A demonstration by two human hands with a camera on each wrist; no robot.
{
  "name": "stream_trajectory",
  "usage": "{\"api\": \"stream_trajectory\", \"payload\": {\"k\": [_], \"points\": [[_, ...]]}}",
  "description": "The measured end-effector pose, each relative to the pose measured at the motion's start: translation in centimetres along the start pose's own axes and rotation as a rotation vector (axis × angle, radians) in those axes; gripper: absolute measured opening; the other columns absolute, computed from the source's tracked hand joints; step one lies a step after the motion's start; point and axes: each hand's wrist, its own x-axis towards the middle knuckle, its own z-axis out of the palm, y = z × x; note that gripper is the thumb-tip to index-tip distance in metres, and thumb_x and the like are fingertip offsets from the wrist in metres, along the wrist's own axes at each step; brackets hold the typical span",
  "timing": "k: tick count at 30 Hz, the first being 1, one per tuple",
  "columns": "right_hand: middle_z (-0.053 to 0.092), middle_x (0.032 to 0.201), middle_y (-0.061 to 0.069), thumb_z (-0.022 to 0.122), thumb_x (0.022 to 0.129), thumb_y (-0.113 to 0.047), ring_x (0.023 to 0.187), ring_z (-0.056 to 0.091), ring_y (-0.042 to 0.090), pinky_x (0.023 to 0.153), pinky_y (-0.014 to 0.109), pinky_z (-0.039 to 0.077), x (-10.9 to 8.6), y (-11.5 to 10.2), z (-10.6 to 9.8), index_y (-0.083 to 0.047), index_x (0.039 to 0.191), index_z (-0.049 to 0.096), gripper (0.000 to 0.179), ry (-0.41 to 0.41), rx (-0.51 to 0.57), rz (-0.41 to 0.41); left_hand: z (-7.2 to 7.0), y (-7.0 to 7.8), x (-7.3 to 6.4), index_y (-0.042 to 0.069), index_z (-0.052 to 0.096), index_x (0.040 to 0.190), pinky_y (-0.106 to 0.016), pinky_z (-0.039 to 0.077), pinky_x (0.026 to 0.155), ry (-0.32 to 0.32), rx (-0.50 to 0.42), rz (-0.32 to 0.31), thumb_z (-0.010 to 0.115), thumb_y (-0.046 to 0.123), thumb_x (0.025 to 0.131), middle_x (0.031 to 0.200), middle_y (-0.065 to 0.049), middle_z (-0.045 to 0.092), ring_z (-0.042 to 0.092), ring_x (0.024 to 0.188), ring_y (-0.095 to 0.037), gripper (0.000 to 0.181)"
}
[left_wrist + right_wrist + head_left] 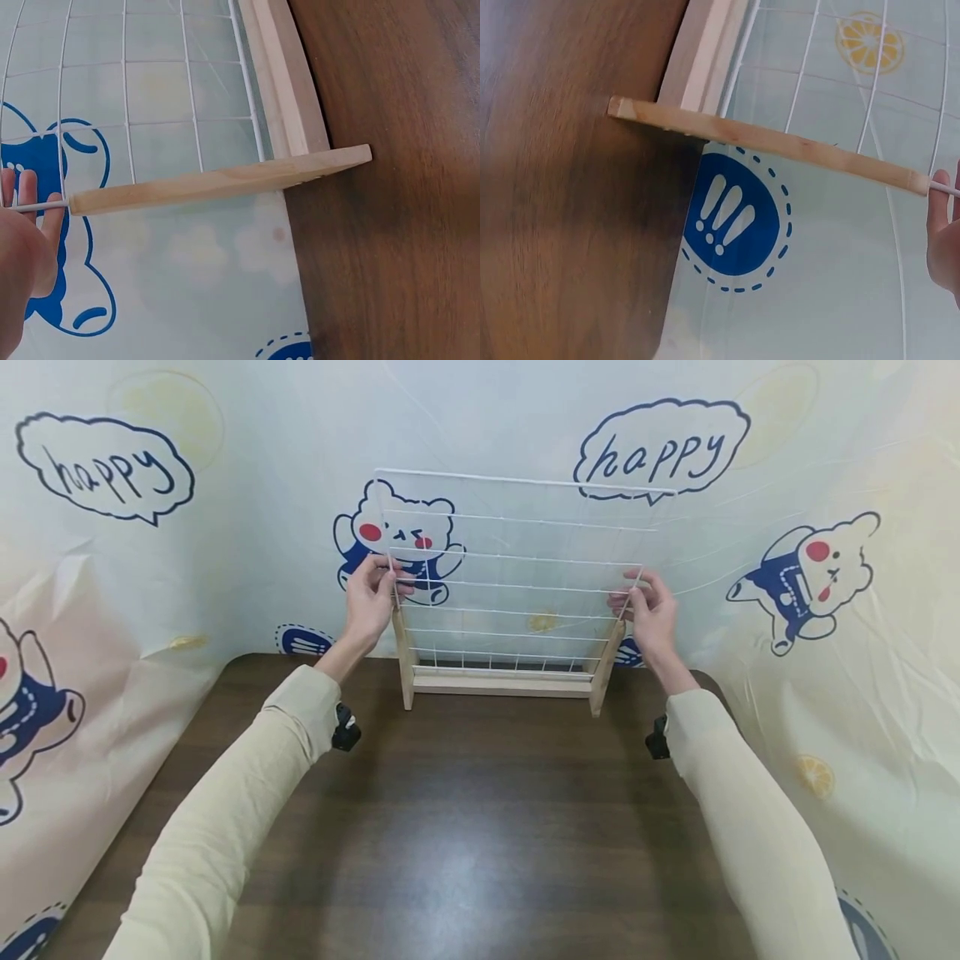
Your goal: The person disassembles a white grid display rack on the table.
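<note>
A white wire grid [517,560] stands upright in a pale wooden base [501,683] at the far side of the table. The base has two slanted wooden side pieces, the left one [202,184] and the right one [780,142]. My left hand [372,593] pinches the grid's left edge wire between thumb and fingers, just above the left side piece. On the opposite edge my right hand [651,610] pinches the wire just above the right side piece. The lower part of the grid lies between the side pieces, close over the wooden crossbar.
The dark brown wooden table [450,827] stretches from the base toward me. Behind and on both sides hangs a pale printed cloth [517,410] with bears and lettering. Dark wrist cameras sit at the left cuff [346,727] and right cuff [657,738].
</note>
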Motion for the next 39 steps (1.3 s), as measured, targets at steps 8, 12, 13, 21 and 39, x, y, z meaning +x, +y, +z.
{"api": "stream_trajectory", "payload": {"k": [8, 12, 13, 21, 39], "points": [[0.069, 0.102, 0.021, 0.052, 0.097, 0.000, 0.090, 0.068, 0.031, 0.090, 0.047, 0.049, 0.3, -0.2, -0.2, 0.006, 0.123, 0.060, 0.027, 0.067, 0.111, 0.088, 0.2, -1.0, 0.8, -0.002, 0.061, 0.117, -0.041, 0.056, 0.079, 0.067, -0.040, -0.021, 0.049, 0.002, 0.100, 0.106, -0.020, 0.069, 0.066, 0.091, -0.039, 0.022], [0.069, 0.102, 0.022, 0.053, 0.097, 0.000, 0.090, 0.068, 0.031, 0.091, 0.049, 0.048, 0.4, -0.2, -0.2, 0.007, 0.123, 0.060, 0.027, 0.078, 0.122, 0.092, 0.2, -1.7, 1.2, 0.005, 0.064, 0.117, -0.038, 0.056, 0.083, 0.083, -0.038, -0.038, 0.051, 0.007, 0.100, 0.106, -0.016, 0.069, 0.068, 0.090, -0.031, 0.022], [0.069, 0.102, 0.022, 0.053, 0.097, 0.000, 0.090, 0.068, 0.031, 0.091, 0.049, 0.048, 0.4, -0.2, -0.2, 0.007, 0.123, 0.060, 0.027, 0.081, 0.125, 0.093, 0.2, -1.8, 1.2, 0.006, 0.065, 0.117, -0.037, 0.056, 0.084, 0.082, -0.037, -0.041, 0.051, 0.008, 0.100, 0.106, -0.015, 0.069, 0.068, 0.090, -0.031, 0.022], [0.069, 0.101, 0.021, 0.053, 0.098, -0.001, 0.090, 0.068, 0.030, 0.091, 0.048, 0.050, 0.3, -0.5, 0.0, 0.007, 0.121, 0.061, 0.026, 0.089, 0.103, 0.096, 0.1, -1.4, 1.1, 0.006, 0.065, 0.116, -0.042, 0.054, 0.087, 0.083, -0.078, -0.061, 0.052, 0.007, 0.099, 0.106, -0.015, 0.069, 0.067, 0.091, -0.032, 0.022], [0.070, 0.099, 0.020, 0.053, 0.097, 0.001, 0.086, 0.068, 0.028, 0.088, 0.042, 0.051, 1.3, -2.2, 0.5, 0.003, 0.122, 0.063, 0.028, 0.133, 0.133, 0.009, -0.1, 2.0, 0.9, -0.001, 0.063, 0.116, -0.039, 0.055, 0.085, 0.099, -0.089, -0.025, 0.052, 0.005, 0.098, 0.105, -0.017, 0.069, 0.066, 0.091, -0.035, 0.021]]}}
